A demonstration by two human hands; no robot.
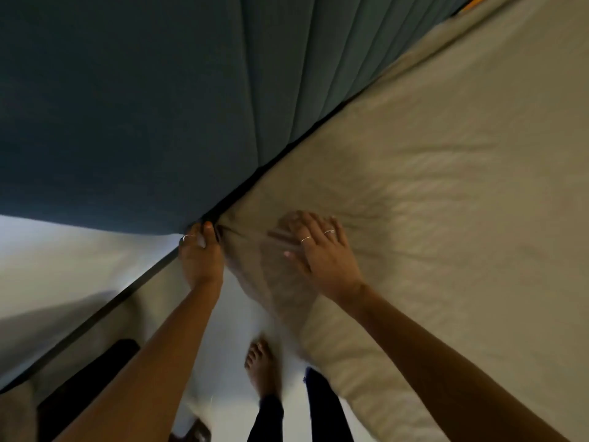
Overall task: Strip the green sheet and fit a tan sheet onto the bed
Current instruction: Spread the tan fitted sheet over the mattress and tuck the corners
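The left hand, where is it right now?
In the head view the left hand sits left of centre, at the corner of the bed, fingers curled on the tan sheet beside the blue headboard, with the right hand nearby.

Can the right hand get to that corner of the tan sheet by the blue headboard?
Probably yes. The right hand lies flat on the tan sheet just beside the corner, with only bare fabric between. The left hand already grips that corner at the headboard, so space there looks tight.
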